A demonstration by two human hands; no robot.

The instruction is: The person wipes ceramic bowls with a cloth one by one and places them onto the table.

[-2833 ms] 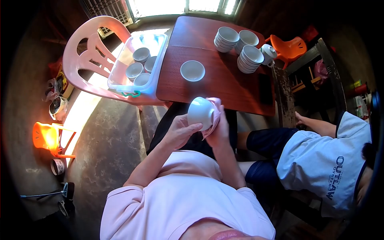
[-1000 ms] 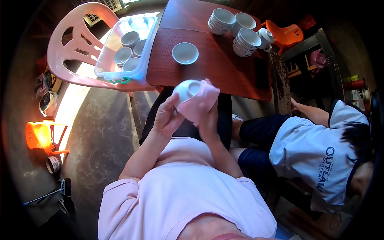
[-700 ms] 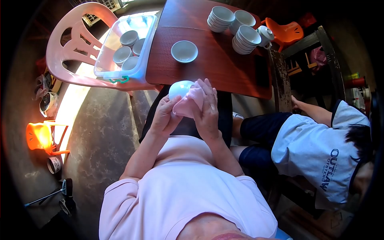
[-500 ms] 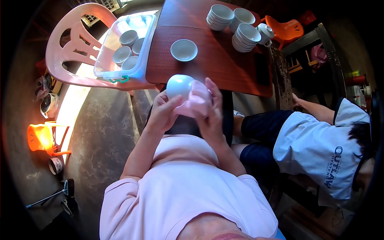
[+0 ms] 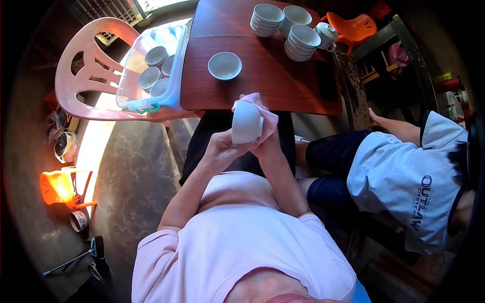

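Above my lap, close to the table's near edge, a white bowl (image 5: 246,122) is tilted on its side with its base to the right. My left hand (image 5: 224,148) grips it from below left. A pink cloth (image 5: 267,118) lies over its base and far rim, held against it by my right hand (image 5: 268,143), whose fingers are partly hidden behind bowl and cloth. One white bowl (image 5: 225,66) stands alone, upright, on the red-brown table (image 5: 202,92). Stacked white bowls (image 5: 301,43) and a lidded white cup (image 5: 327,35) stand at its far right.
A clear plastic box (image 5: 175,97) with several bowls rests on a pink chair (image 5: 70,101) at the left. At the right a person in a white shirt (image 5: 399,171) sits by a worn wooden bench (image 5: 352,91). Orange chairs (image 5: 56,187) and a dark phone-like object (image 5: 326,81) are also visible.
The held bowl has turned from base-up to lying sideways and shifted right. My right hand and the cloth have moved round its base and far side. The camera view has shifted slightly.
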